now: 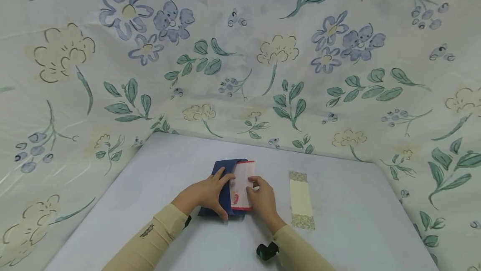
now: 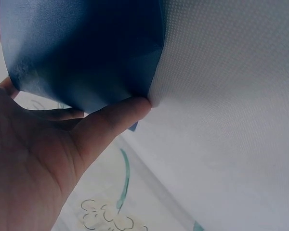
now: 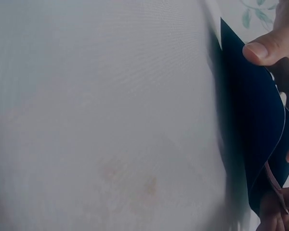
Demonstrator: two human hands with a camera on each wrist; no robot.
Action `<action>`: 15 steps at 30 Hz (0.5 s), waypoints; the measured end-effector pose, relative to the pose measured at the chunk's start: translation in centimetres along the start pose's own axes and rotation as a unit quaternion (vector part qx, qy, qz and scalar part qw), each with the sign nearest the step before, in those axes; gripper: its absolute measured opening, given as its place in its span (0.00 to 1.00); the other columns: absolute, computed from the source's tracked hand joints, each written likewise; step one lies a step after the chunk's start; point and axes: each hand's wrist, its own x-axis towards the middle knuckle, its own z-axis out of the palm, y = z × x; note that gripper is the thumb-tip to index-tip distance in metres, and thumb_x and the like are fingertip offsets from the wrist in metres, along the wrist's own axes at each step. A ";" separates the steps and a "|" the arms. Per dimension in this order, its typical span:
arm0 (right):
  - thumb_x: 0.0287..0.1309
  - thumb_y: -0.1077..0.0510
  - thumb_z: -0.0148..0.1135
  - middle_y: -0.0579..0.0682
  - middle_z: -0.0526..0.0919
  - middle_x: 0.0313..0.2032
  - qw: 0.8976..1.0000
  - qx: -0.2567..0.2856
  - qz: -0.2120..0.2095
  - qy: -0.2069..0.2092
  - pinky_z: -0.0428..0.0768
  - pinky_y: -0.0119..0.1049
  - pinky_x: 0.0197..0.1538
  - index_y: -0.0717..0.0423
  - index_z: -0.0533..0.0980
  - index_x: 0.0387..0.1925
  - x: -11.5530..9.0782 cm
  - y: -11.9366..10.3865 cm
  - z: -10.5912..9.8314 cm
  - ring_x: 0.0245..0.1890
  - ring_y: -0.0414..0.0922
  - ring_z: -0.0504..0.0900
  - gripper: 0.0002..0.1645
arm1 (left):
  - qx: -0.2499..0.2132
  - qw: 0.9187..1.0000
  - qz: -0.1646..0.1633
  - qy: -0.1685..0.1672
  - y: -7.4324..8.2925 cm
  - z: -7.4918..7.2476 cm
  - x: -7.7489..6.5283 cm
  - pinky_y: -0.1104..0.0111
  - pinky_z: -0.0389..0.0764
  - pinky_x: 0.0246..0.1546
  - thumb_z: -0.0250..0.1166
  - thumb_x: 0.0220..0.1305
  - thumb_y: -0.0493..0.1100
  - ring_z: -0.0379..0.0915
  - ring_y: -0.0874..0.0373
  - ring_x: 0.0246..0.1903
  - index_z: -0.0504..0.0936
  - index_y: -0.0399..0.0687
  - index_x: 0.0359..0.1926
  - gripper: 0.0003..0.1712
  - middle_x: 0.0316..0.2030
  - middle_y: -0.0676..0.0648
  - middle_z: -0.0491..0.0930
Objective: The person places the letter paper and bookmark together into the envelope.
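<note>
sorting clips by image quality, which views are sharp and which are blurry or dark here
Head view: evenly lit and sharp, wide-angle bend at the edges; left hand and right hand on the blue envelope and white card read clearly. Left wrist view: very close, soft, the envelope shaded. Right wrist view: mostly blurred pale table, the envelope nearly black.

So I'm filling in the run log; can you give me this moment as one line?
left hand: holds dark blue envelope | right hand: pinches red-edged white card at its mouth | cream strip: lying apart on table
</note>
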 end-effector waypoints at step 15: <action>0.62 0.62 0.69 0.50 0.83 0.41 1.000 -0.004 -0.024 -0.007 0.76 0.31 0.34 0.55 0.81 0.54 0.2 -0.1 0.9 0.30 0.39 0.75 0.19 | 0.002 1.000 0.003 0.004 0.0 -0.1 -0.2 0.37 0.73 0.58 0.85 0.29 0.70 0.59 0.25 0.68 0.60 0.59 0.75 0.71 0.77 0.30 0.47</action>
